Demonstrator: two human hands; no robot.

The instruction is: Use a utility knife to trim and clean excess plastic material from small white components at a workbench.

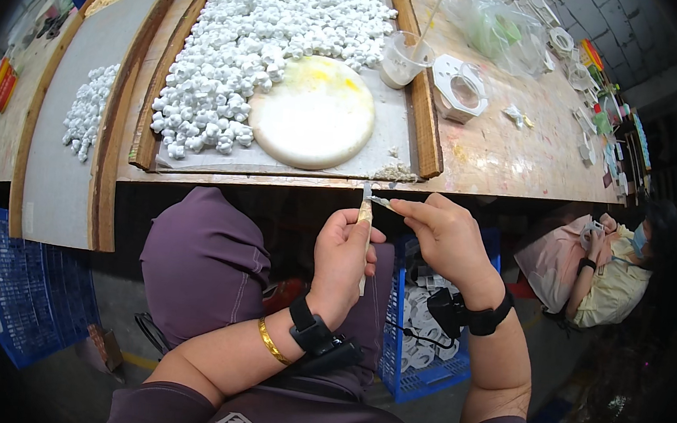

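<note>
Thin pale stick-like tool with a small blade tip [367, 214], upright in the left hand [341, 259], just below the near edge of the long wooden worktable [503, 145]. Fingers of that hand curled tight around the shaft, thumb pressed on its side. Tiny thin whitish piece [382, 202] pinched between thumb and forefinger of the right hand [446, 237], other fingers bent loosely; the piece touching or almost touching the blade tip, cannot tell which. Black wrist strap with a small device on each wrist; gold bangle [271, 341] on the left forearm. Both hands above the lap, over purple trousers [203, 260].

Far from the hands, on the table: shallow wooden tray [425, 115] with a round flat white plaster slab [314, 113], yellow stains on its far part. Large heap of small white moulded pieces [249, 37] to the left of and beyond the slab, touching its rim. Clear plastic cup with a stick inside [404, 59] at the right wall of the tray. White hexagonal mould [460, 86] just right of the tray.

Below the table, blue plastic crate [423, 353] under the right forearm, another blue crate [22, 290] at far left. At right, a seated person in a yellow shirt [616, 273].
</note>
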